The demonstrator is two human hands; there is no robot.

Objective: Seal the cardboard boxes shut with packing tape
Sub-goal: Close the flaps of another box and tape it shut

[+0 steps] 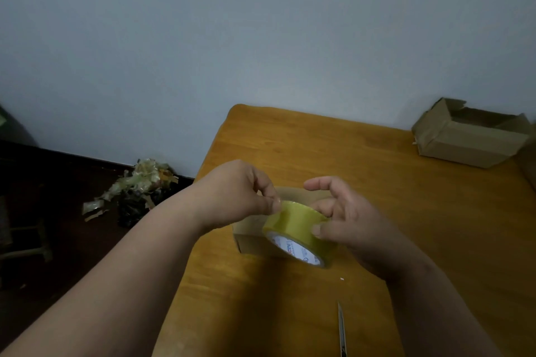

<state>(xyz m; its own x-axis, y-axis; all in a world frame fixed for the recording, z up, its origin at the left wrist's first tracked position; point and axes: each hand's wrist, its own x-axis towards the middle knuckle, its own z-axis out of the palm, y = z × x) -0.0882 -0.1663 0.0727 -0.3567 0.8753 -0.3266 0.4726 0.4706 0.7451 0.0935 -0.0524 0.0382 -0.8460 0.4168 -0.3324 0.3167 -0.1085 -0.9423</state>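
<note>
Left hand [240, 194], centre of frame, pinching the loose end of tape between thumb and forefinger at the upper left edge of the tape roll [298, 229]. Right hand [345, 223], just right of centre, gripping that roll: thumb pressed on the near face, fingers curled round the far side, index finger lifted clear above. Roll tilted, printed core facing the lower edge of the frame, held directly over a small cardboard box [252, 236] that sits on the desk [406, 226] and is mostly hidden behind hands and roll; flaps not readable from here.

Step in hand, by judgement: freeing the tape's end before the first strip goes down. Next move probably calling for a steady pull leftward to draw out a length, then a lowering of the end onto the box's top seam, with the roll kept from twisting so the strip lies flat.

Both forearms reaching in from the lower corners, wrists bent inward toward each other.

Further out: a utility knife [342, 330] flat on the desk at the lower edge, well apart from the hands. A second cardboard box [470, 136], open, at the right edge against the wall. A heap of tape scraps [139, 182] on the dark floor at left.
</note>
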